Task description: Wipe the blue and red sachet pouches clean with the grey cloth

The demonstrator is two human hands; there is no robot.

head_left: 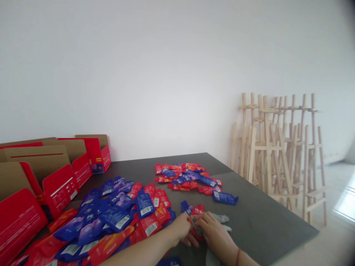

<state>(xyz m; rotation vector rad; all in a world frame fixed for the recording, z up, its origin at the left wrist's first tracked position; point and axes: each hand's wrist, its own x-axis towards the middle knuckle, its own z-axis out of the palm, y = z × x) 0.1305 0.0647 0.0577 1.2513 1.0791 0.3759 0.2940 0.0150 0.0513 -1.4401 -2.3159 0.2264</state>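
Head view: one red packet [197,210] sits on the tabletop [257,221], and here's the right hand [215,232], fingers bunched round one grey cloth [221,218] against it! The left hand [181,228] meets them; whether its fingers grip, I can't tell. One loose blue packet [225,198] lies beyond, and at least four red boxes [59,188] line up left.

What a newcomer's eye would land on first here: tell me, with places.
Probably the big heap of red and blue packets on the left part of the dark table. Then the open red boxes along the left edge, and the pale wooden easels standing beyond the table at right.
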